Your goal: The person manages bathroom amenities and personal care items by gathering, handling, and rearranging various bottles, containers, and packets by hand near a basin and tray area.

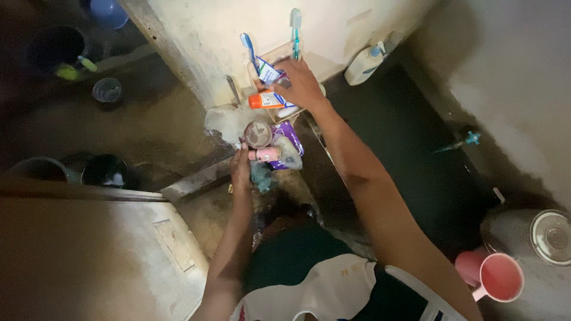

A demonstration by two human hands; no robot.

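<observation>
A pink cup (498,278) is being cut by the lower edge. The left hand (241,169) is being closed on a pink bottle (264,154), half hidden among clutter. Farther off, an orange-capped tube (266,100) is being pressed by the right hand (302,83), its grip unclear.

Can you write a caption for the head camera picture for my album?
Right hand reaches into a wall holder of toothbrushes while the left hand holds a small pink bottle.
</observation>
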